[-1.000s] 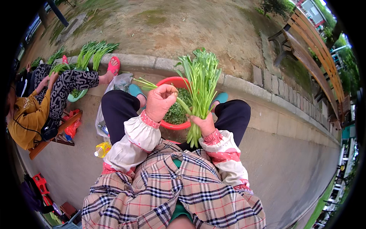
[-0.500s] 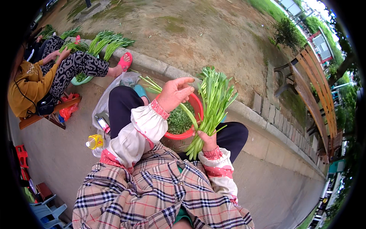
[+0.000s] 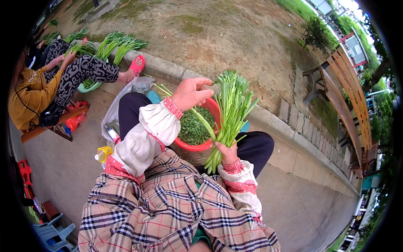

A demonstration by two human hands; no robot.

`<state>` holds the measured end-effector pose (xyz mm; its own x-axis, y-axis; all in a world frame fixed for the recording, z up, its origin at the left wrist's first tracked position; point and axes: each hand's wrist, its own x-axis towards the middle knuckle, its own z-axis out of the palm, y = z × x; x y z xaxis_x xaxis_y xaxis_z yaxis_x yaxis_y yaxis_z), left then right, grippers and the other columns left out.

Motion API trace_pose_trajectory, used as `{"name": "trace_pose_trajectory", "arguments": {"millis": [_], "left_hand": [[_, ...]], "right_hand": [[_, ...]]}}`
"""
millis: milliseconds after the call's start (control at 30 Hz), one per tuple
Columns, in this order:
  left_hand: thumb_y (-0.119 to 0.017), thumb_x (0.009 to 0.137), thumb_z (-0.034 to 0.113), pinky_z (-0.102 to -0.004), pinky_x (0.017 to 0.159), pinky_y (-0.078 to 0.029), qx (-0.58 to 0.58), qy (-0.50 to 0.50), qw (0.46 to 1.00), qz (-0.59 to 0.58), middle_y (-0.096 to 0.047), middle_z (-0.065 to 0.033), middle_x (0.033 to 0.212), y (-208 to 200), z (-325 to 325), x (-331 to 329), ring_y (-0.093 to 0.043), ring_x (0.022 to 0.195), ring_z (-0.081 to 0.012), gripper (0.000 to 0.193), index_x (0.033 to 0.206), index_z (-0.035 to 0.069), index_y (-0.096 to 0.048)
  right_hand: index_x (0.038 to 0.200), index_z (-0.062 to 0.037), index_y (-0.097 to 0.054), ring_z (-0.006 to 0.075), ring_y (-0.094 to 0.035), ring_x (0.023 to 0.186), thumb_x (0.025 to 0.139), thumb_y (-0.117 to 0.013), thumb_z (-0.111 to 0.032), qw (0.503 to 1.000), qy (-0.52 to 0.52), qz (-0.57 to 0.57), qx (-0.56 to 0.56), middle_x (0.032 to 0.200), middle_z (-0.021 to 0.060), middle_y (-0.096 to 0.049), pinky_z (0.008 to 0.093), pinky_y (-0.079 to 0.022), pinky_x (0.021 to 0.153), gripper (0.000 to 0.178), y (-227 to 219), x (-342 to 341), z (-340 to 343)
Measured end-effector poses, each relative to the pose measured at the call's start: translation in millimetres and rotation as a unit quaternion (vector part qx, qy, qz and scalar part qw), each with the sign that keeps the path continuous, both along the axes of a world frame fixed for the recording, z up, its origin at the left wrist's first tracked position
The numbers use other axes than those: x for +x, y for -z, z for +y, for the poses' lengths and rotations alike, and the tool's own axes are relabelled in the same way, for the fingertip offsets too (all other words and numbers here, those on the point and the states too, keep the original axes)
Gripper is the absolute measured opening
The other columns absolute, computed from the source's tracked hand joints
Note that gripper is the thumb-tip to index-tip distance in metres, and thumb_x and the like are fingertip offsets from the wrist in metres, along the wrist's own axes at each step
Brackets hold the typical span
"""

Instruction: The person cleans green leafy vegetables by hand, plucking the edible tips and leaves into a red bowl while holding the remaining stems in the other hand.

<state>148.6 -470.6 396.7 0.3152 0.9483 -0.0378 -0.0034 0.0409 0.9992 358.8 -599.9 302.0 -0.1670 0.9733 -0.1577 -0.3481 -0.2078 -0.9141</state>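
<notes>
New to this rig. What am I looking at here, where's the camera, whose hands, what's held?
There is no machine here: a person works with bare hands, and the single picture comes from a wide fisheye camera worn on their head, looking down. That is why straight edges bend near the rim and their plaid-aproned lap fills the bottom.

The right hand grips a bunch of long green stalks near its lower end, leaves pointing up. The left hand is raised with fingers spread, touching one stalk at the bunch. Between the knees sits a red basin holding picked green leaves.

On the pavement to the left lie a plastic bag and a yellow-capped bottle. Further left, another person sits with their own greens.
</notes>
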Motion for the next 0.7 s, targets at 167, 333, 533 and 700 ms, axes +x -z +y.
{"name": "trace_pose_trajectory", "arguments": {"millis": [167, 333, 533, 700], "left_hand": [[-0.062, 0.085, 0.014, -0.0189, 0.051, -0.045, -0.054, 0.066, 0.996, -0.005, -0.064, -0.0022, 0.077, 8, 10, -2, -0.056, 0.061, -0.0046, 0.02, 0.098, -0.001, -0.064], [-0.055, 0.084, -0.002, -0.0217, 0.059, -0.049, -0.02, 0.128, 0.99, 0.052, -0.064, -0.0032, 0.076, 3, 10, -17, -0.057, 0.064, -0.006, 0.016, 0.097, -0.002, -0.064], [-0.062, 0.077, 0.003, -0.032, 0.064, -0.052, 0.378, 0.071, 0.863, 0.329, -0.065, -0.0102, 0.079, 5, 3, -27, -0.064, 0.07, -0.0243, 0.015, 0.091, 0.002, -0.065], [-0.063, 0.075, 0.007, -0.037, 0.066, -0.051, 0.393, 0.047, 0.839, 0.373, -0.063, -0.0124, 0.082, 6, -3, -29, -0.061, 0.074, -0.0313, 0.012, 0.087, 0.005, -0.064]], "right_hand": [[0.111, 0.0043, -0.05, 0.0209, -0.064, 0.081, 0.075, -0.06, 0.002, 1.0, 0.005, -0.012, 0.017, 0.092, 0.0141, -0.062, 0.0302, -0.053, 0.069, 0.038, 4, 1, -1], [0.109, 0.0055, -0.052, 0.0203, -0.065, 0.082, 0.075, -0.06, 0.002, 1.0, 0.001, -0.031, 0.0, 0.094, 0.0124, -0.062, 0.0307, -0.053, 0.07, 0.035, 1, 3, 1], [0.11, 0.0055, -0.052, 0.0205, -0.065, 0.083, 0.075, -0.061, 0.001, 0.999, -0.002, -0.032, 0.013, 0.094, 0.0124, -0.062, 0.0303, -0.053, 0.071, 0.037, 9, 2, 2], [0.11, 0.0053, -0.052, 0.0204, -0.065, 0.083, 0.075, -0.061, 0.001, 0.999, -0.004, -0.037, 0.016, 0.094, 0.0121, -0.062, 0.0302, -0.053, 0.07, 0.037, 9, 2, 2]]}}
